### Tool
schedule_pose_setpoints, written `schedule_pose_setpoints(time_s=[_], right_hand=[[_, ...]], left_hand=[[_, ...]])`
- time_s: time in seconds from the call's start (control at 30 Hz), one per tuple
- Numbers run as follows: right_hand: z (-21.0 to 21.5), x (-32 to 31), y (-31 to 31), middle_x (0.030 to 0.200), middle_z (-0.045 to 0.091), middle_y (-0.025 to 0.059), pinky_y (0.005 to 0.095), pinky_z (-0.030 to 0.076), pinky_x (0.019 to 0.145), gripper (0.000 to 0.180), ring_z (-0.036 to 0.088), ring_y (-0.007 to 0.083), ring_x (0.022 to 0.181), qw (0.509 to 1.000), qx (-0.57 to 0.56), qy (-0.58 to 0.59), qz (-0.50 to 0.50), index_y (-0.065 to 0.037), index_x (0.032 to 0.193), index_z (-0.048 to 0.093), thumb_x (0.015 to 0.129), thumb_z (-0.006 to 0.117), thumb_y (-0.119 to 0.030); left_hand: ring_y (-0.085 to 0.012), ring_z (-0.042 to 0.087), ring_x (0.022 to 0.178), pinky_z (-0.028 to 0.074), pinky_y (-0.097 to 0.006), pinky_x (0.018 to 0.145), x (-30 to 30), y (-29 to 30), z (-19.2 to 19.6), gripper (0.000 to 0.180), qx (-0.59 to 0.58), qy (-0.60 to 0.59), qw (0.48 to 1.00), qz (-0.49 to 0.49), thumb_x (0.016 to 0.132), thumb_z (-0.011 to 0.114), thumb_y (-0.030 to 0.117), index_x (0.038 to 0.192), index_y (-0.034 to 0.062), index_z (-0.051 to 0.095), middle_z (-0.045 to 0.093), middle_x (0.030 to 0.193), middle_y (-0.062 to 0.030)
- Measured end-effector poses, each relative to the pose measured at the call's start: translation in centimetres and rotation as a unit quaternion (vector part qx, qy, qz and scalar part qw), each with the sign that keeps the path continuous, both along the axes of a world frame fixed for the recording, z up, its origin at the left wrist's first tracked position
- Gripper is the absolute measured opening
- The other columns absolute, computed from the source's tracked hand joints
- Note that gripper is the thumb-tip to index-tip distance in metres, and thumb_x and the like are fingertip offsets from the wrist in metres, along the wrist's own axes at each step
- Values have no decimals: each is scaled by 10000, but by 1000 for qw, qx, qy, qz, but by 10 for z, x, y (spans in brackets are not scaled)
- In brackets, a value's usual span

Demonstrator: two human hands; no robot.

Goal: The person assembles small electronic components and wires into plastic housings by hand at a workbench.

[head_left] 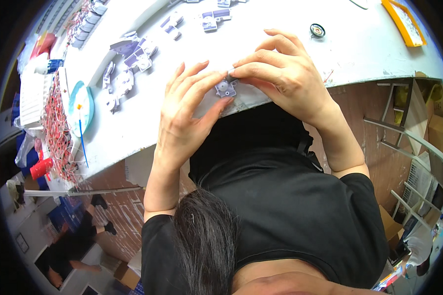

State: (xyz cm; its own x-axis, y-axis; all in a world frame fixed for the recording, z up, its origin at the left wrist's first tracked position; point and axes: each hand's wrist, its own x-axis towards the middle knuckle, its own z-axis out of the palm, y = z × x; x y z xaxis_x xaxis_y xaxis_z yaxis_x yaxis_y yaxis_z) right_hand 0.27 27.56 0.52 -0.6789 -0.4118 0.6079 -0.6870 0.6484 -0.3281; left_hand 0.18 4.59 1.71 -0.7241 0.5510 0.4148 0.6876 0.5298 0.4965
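Note:
A small pale-lilac plastic part (225, 89) lies by the near edge of the white table, between my two hands. My left hand (188, 105) steadies it, index fingertip at its far side and thumb at its near side, with the other fingers raised. Thumb and forefinger of my right hand (288, 73) are pinched together just above the part's right corner. Between those tips shows a tiny light piece (231, 72), too small to name. Similar lilac plastic parts (139, 58) are grouped on the table left of my hands, and another part (210, 22) sits beyond them.
A round dark-rimmed piece (317, 31) and a yellow tray (403, 22) are at the right. Leftward are a light-blue dish (80, 109) with a blue stick and a heap of red and white wires (59, 128). Metal-framed racks (403, 130) stand below right; another person sits at lower left.

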Motion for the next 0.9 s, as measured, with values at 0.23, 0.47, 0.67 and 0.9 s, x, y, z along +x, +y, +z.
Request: schedule_pose_setpoints(time_s=[0.23,0.47,0.67,0.9], right_hand=[[8,3,0,1019,718,-75,446,386,1106,245,611,157,1000,1000,26,-8,-2,-167,988,746,749,794,-186],[6,8,-2,1091,702,-85,454,368,1119,303,589,162,1072,999,27,-26,-15,-175,1016,726,728,820,-185],[10,8,1,1091,679,-32,425,392,1047,303,560,206,1127,1000,-7,-17,-21,-143,1050,704,764,788,-201],[11,20,10,1077,692,-6,402,429,995,314,569,216,1120,997,10,2,-71,-124,1068,708,768,791,-172]], left_hand=[[-278,566,1267,313,-506,1154,3,3,4,344,-64,40,997,16,756,814,95,1085,94,712,689,1155,-43],[-276,550,1285,270,-517,1167,4,3,4,331,-61,40,997,24,765,810,107,1080,96,712,688,1153,-35],[-291,546,1283,245,-526,1177,5,2,3,391,-52,39,997,33,769,813,120,1147,115,711,685,1169,-33],[-262,594,1230,297,-523,1170,2,-26,4,373,55,86,988,114,803,780,29,1167,62,701,709,1155,-72]])
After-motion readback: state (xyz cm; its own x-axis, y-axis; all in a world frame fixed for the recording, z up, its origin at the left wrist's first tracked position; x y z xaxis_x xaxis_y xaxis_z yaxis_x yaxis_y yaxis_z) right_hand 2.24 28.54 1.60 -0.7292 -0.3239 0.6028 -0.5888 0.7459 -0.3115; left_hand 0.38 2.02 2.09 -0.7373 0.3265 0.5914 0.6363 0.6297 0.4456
